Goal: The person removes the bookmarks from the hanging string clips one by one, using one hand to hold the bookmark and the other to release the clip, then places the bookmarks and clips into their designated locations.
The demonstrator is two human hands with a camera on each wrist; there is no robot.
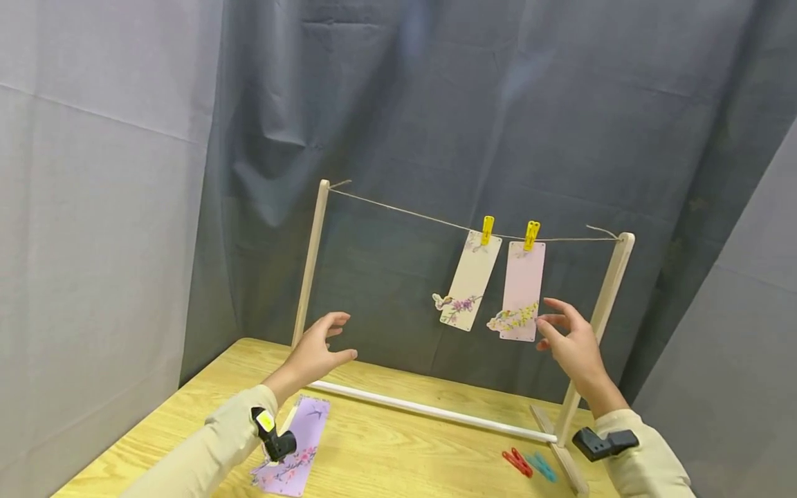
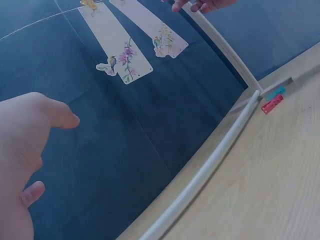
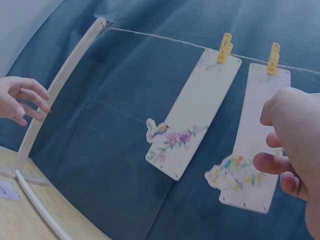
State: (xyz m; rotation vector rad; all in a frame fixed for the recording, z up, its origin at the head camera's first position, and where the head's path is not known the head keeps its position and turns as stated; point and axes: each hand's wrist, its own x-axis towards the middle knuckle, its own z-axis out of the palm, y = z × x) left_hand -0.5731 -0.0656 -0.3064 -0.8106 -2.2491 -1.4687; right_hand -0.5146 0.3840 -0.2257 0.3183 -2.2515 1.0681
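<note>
Two bookmark-shaped cards hang from a string on a wooden frame: a cream card (image 1: pixel 471 280) and a pink card (image 1: pixel 521 290), each under a yellow clothespin (image 1: pixel 488 230). My right hand (image 1: pixel 573 346) is beside the pink card's lower right edge, thumb and fingers apart and bent loosely, with nothing between them. In the right wrist view, it overlaps the pink card (image 3: pixel 250 135). My left hand (image 1: pixel 314 349) hovers near the left post, thumb spread from the fingers and holding nothing. Below it on the table lies a purple flowered card (image 1: pixel 305 443), partly hidden by the left wrist camera.
The frame has a left post (image 1: pixel 311 259), a right post (image 1: pixel 607 297) and a white bottom bar (image 1: pixel 429 411). A red clothespin (image 1: pixel 517 462) and a blue clothespin (image 1: pixel 542 467) lie by the right foot. Dark cloth (image 1: pixel 398 124) hangs behind.
</note>
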